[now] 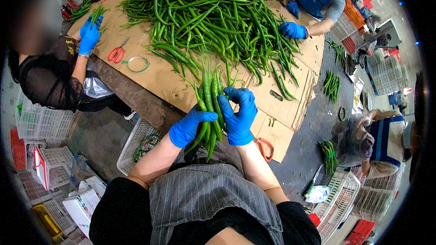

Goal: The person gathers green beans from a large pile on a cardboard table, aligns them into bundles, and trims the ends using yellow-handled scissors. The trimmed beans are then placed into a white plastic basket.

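A loose bunch of long green chili peppers stands in front of my body, stem ends away from me. My left hand, in a blue glove, is shut around its left side, with the thumb across the front. My right hand, also gloved in blue, has its fingers curled against the right side of the bunch, thumb and forefinger at a pepper there. Just beyond lies a large heap of green chili peppers on a cardboard-covered table. Red-handled scissors rest beside my right wrist.
Other red-handled scissors and a roll of tape lie on the cardboard at left. Co-workers' blue-gloved hands are at both sides. Tied pepper bundles and a knife lie right; a white plastic crate stands lower left.
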The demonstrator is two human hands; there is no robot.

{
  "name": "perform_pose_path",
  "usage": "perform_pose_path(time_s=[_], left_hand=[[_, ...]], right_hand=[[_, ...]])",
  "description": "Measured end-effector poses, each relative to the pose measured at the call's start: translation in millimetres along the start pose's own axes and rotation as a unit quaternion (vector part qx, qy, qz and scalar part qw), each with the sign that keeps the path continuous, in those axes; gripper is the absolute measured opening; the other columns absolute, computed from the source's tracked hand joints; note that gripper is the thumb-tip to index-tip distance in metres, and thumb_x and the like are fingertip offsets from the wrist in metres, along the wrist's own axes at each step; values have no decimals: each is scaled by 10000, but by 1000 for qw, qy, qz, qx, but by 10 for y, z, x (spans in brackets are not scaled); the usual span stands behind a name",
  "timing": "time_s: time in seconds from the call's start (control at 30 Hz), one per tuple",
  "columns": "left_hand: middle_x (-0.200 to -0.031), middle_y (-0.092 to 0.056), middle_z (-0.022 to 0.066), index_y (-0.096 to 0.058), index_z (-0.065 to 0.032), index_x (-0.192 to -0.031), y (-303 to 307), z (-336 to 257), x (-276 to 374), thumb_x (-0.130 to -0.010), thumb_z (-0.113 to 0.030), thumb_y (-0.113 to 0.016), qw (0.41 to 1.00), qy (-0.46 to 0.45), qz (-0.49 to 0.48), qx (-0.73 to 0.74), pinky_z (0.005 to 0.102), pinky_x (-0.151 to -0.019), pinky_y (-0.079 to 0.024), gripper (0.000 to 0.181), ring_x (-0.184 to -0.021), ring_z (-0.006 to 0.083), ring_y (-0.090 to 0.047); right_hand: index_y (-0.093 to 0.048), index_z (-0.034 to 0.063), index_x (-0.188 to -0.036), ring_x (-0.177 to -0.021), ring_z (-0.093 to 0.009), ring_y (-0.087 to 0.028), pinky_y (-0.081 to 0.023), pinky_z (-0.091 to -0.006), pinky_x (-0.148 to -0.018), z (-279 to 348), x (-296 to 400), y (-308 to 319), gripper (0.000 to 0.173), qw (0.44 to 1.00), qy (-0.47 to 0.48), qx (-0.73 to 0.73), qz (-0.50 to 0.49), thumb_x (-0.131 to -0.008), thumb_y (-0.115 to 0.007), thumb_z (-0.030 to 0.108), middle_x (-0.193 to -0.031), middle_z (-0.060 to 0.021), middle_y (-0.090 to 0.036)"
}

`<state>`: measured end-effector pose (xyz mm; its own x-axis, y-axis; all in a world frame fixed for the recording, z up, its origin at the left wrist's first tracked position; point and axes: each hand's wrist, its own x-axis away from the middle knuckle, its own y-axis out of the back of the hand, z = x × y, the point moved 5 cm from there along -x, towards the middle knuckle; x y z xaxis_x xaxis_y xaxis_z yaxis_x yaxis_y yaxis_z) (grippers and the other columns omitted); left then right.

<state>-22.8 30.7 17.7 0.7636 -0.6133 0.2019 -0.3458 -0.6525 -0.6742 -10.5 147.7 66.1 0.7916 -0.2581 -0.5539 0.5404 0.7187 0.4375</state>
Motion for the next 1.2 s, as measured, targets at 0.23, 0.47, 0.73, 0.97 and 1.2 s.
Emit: perform_pose_path(time_s=[0.23, 0.47, 0.73, 0.97, 1.2], left_hand=[[-1023, -558, 81, -456, -21, -1170, 56, 28, -2, -678, -173, -600, 999, 16, -17, 27, 296, -809, -458, 535, -924, 179, -553], [-978, -570, 57, -489, -34, -1128, 7, -112, 16, -690, -68, -604, 998, 8, -51, -36, 276, -775, -466, 454, -881, 153, -561], [-1017, -556, 75, -401, -33, -1105, -19, 4, -62, -669, -45, -706, 947, -124, -126, -267, 270, -797, -452, 532, -931, 136, -538], [-995, -564, 77, -416, -24, -1096, -149, -73, -85, -651, -23, -694, 954, -128, -57, -263, 277, -795, -452, 526, -916, 135, -544], [-1032, -563, 114, -425, -12, -1184, 37, -110, -59, -692, -113, -637, 996, 15, -53, -74, 319, -818, -465, 545, -920, 195, -568]], right_hand=[[-604, 107, -998, -727, -202, -551, -446, -303, -636, 122, 132, 56, 318, 998, 38, -47, 8, -696, -683, 46, -846, -72, -584], [-619, 46, -953, -808, -175, -575, -451, -256, -680, 39, 260, 173, 241, 995, -22, -94, -17, -722, -654, -11, -892, -84, -609], [-591, 33, -781, -508, -100, -490, -405, -224, -512, 318, 52, 98, 118, 976, -91, 106, 165, -735, -687, 84, -594, -27, -542], [-561, 15, -699, -513, -39, -420, -364, -217, -457, 123, 8, 107, 173, 945, -243, -217, 11, -749, -684, 126, -548, 6, -509], [-557, 10, -925, -634, -127, -586, -475, -232, -562, -160, -39, 382, 133, 914, -292, -282, 3, -812, -597, 68, -786, -59, -605]])
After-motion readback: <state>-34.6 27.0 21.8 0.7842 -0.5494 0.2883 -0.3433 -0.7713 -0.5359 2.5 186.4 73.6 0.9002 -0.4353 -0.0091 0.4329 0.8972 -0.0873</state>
